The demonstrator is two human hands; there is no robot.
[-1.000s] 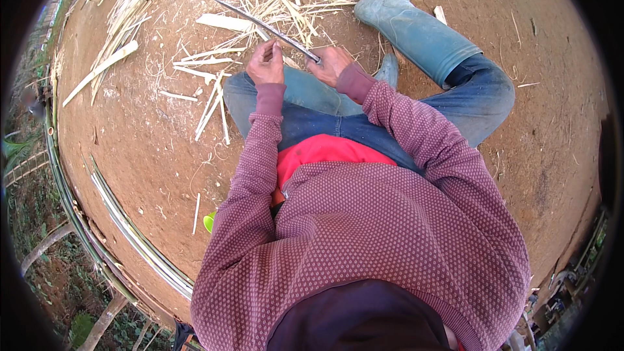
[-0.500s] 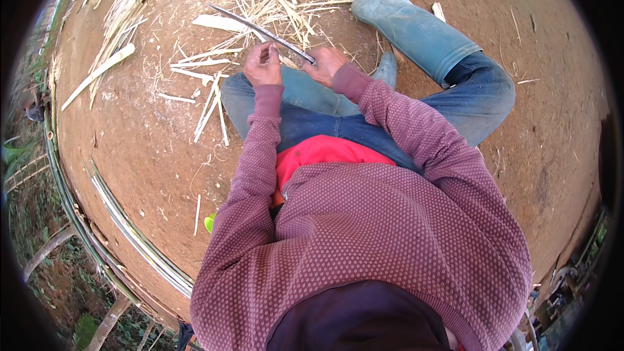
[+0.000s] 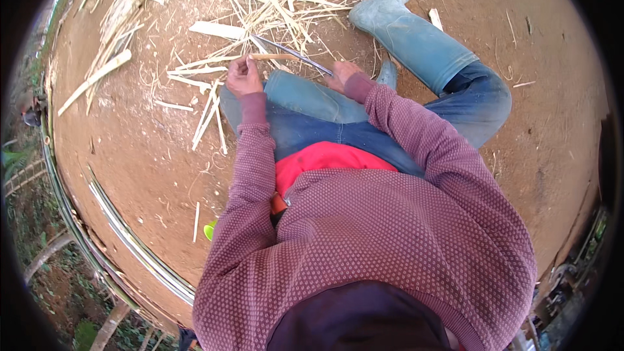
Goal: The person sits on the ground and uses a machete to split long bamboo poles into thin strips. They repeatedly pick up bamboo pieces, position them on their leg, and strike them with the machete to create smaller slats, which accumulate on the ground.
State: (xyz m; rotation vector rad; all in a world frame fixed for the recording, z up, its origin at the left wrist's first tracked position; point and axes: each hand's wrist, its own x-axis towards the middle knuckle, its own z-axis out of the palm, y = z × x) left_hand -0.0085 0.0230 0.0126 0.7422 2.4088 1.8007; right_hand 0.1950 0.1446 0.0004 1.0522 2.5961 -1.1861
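My left hand (image 3: 243, 77) pinches one end of a short, light brown strip (image 3: 273, 56), which looks like split bamboo and points to the right. My right hand (image 3: 342, 75) is wrapped round the handle end of a long knife (image 3: 296, 53). Its narrow grey blade slants up and to the left, crossing the strip near the strip's free end; whether they touch I cannot tell. The knife's handle is mostly hidden inside my right fist. Both hands are just above my bent leg in its blue-green rubber boot (image 3: 312, 99).
Pale shavings and strips (image 3: 286, 10) lie in a tangle beyond my hands. A bundle of split strips (image 3: 117, 32) is on the dirt at the far left. Long poles (image 3: 133, 240) stretch along the left side, and a small bright green object (image 3: 209, 230) sits by my left elbow.
My left hand has moved left and slightly nearer, so the strip now shows between the hands. My right hand has shifted right with the knife, widening the gap.
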